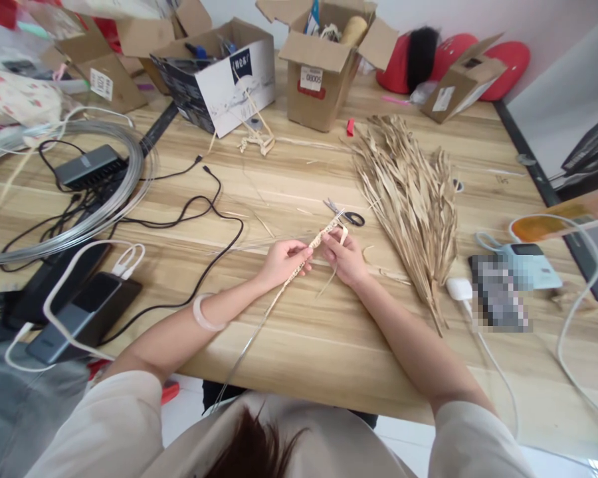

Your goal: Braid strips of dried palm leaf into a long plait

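Observation:
Over the middle of the table, my left hand [288, 260] is closed around a thin braided straw stem [296, 269], which slants from lower left to upper right. Bare metal wire [246, 346] runs out of its lower end towards my lap. Near the stem's upper end, the fingers of my right hand [346, 255] pinch a pale flat straw strip [344, 234] that loops beside the braid. Just beyond the fingertips lie scissors [353, 218] with black handles. To the right spreads a bundle of dried leaves [408, 192].
A wire coil [139, 179], black cables [239, 226] and a power bank [82, 312] crowd the left side. Open cardboard boxes [319, 89] line the back. On the right are a blurred-out phone [501, 292], a white charger [459, 289] and a light blue device [535, 265].

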{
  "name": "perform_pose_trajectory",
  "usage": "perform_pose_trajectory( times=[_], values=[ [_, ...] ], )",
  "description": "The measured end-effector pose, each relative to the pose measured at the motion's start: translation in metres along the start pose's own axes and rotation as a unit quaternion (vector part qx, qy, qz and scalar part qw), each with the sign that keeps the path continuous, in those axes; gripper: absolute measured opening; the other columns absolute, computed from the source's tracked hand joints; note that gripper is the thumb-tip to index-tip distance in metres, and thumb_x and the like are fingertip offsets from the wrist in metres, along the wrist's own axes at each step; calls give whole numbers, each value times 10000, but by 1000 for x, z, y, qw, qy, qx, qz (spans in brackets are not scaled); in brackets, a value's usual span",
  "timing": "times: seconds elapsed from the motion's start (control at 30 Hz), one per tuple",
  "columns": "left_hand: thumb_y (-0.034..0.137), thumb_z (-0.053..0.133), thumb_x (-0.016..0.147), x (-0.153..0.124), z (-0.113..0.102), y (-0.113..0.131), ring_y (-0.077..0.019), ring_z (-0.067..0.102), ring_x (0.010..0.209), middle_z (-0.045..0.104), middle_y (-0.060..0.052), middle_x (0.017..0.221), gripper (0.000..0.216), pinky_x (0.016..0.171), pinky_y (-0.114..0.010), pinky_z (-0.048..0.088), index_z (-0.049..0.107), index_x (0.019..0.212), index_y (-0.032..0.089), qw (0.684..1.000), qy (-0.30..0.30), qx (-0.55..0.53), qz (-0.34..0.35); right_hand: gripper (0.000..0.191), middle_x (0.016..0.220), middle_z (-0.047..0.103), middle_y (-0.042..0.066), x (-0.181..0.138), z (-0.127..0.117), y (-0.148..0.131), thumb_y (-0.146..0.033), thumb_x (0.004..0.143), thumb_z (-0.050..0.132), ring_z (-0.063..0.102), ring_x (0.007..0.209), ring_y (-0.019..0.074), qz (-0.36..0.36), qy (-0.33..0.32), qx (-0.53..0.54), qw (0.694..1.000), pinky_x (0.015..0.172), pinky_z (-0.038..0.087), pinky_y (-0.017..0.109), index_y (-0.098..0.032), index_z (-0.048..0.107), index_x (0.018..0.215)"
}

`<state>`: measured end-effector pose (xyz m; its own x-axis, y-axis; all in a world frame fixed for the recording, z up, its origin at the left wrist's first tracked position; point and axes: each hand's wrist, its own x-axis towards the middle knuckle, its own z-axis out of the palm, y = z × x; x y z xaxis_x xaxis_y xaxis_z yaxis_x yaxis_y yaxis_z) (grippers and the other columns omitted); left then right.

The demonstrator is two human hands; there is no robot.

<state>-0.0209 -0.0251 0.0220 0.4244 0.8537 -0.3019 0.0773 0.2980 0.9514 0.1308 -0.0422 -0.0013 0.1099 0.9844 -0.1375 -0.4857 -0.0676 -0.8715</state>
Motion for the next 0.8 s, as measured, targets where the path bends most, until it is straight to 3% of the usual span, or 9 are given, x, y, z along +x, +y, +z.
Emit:
perform_pose_trajectory(
  times=[0.2, 0.43, 0.8],
  values=[
    [393, 689, 742, 2, -2, -2, -61, 568, 488, 629, -29, 692, 316, 412, -165, 455, 616, 772, 87, 1000, -24, 2, 9, 246, 542, 539, -49, -2, -6, 3, -350, 679, 760, 464, 505, 65, 9, -83, -64, 994, 525, 354, 224, -163, 644, 789],
    [377, 679, 764, 7, -7, -2, -48, 549, 458, 612, -9, 649, 301, 422, -161, 440, 588, 735, 91, 997, -74, -28, -16, 250, 566, 549, -49, -2, -5, 0, -327, 656, 779, 458, 493, 58, 2, -82, -46, 996, 519, 345, 228, -167, 651, 799],
    [368, 623, 808, 4, -7, 2, -36, 521, 449, 559, 15, 606, 307, 419, -154, 407, 550, 681, 98, 994, -106, -10, 23, 242, 570, 562, -45, -3, -3, -3, -314, 648, 784, 450, 487, 60, -1, -84, -39, 996, 503, 327, 231, -167, 661, 796]
  ],
)
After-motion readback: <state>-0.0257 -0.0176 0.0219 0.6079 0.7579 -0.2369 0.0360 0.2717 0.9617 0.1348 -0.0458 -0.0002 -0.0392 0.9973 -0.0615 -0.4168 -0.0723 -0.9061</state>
